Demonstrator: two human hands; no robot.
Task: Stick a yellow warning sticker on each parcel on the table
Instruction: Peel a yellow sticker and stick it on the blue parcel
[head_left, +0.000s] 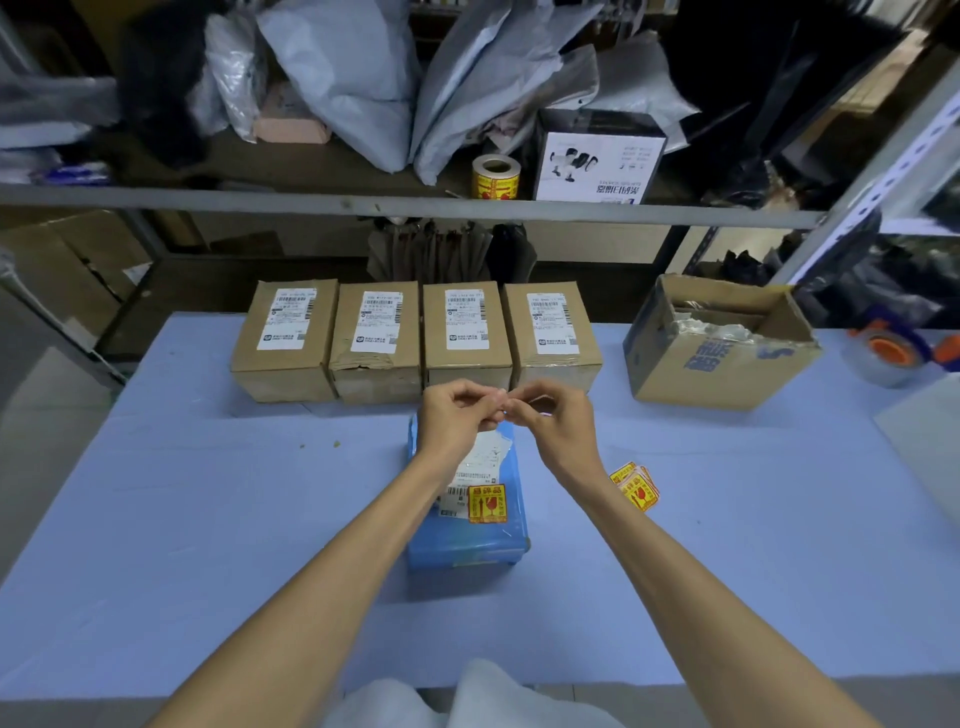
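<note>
The table (208, 519), covered in blue, spreads under and around the fingers (493, 404). Beyond them and off to their right stands an open box (670, 374). Crumpled clear film and a cardboard flap lie inside it. Straight beyond the fingertips four brown parcels (467, 364) stand in a row, side touching side, each with a white label on top. Directly below the fingers lies a blue parcel (467, 545); a yellow sticker (487, 503) sits on its top beside a white label, nearer the person than the fingers.

The left hand (454, 423) and right hand (561, 426) hover over the blue parcel's far end. Their fingers are curled, and the thumb and forefinger tips of both meet at one spot — whether anything thin is pinched there cannot be told.

Loose stickers (636, 486) lie on the table to the right of the fingers and nearer the person. A sticker roll (496, 178) stands on the shelf (260, 200), far beyond the fingers.
</note>
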